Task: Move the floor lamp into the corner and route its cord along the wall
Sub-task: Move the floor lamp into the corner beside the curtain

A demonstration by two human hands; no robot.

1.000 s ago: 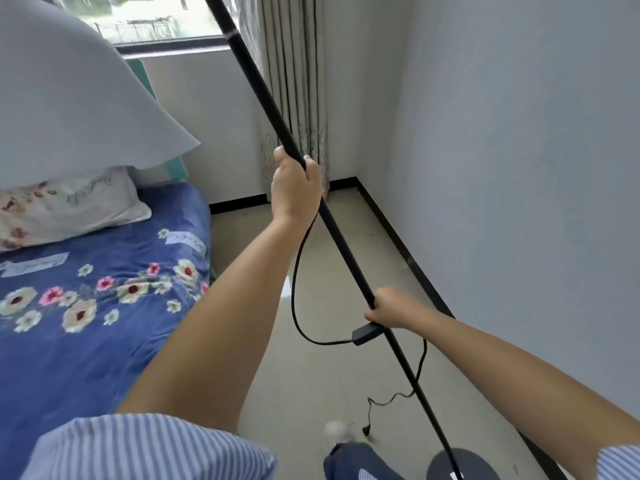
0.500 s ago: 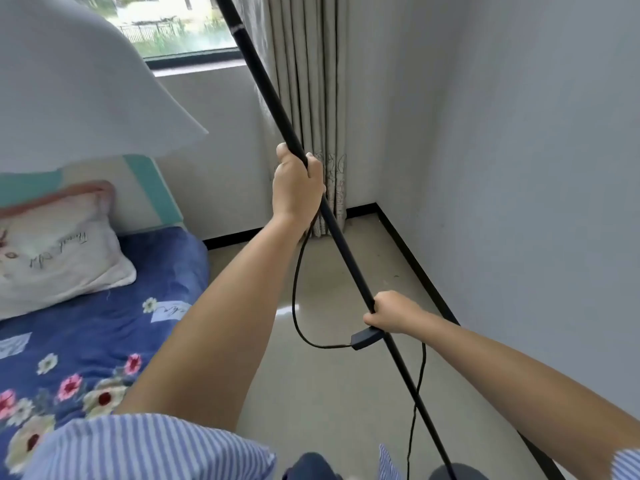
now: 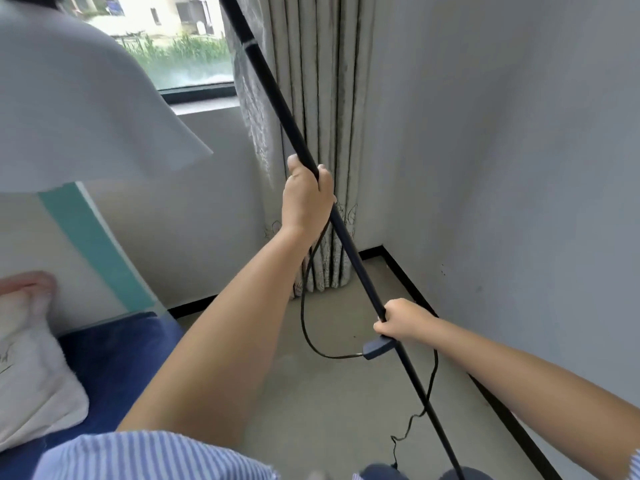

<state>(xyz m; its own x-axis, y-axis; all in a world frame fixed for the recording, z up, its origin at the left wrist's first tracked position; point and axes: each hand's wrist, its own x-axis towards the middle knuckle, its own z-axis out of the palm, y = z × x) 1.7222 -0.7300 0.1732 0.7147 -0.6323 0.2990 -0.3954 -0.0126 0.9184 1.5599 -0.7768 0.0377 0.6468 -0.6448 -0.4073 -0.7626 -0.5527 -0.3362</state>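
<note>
The floor lamp's thin black pole (image 3: 277, 98) slants from the top centre down to the bottom right, where its round base (image 3: 465, 474) shows at the frame's edge. The pale lamp shade (image 3: 79, 109) fills the upper left. My left hand (image 3: 306, 199) is wrapped around the pole halfway up. Lower down, my right hand (image 3: 403, 320) grips the pole just above the cord's inline switch (image 3: 377, 348). The black cord (image 3: 304, 313) loops from under my left hand to the switch, then trails down to the floor beside the pole.
The room's corner (image 3: 381, 247) lies ahead, with a grey curtain (image 3: 318, 98) hanging in it and black skirting (image 3: 491, 386) along the right wall. A bed with blue sheet (image 3: 114, 368) and pillow (image 3: 31, 382) stands at left. A window (image 3: 180, 39) is above.
The view has swung up and toward the corner, which now looks closer. Both hands keep the same grip on the pole. The bed has slid to the lower left.
</note>
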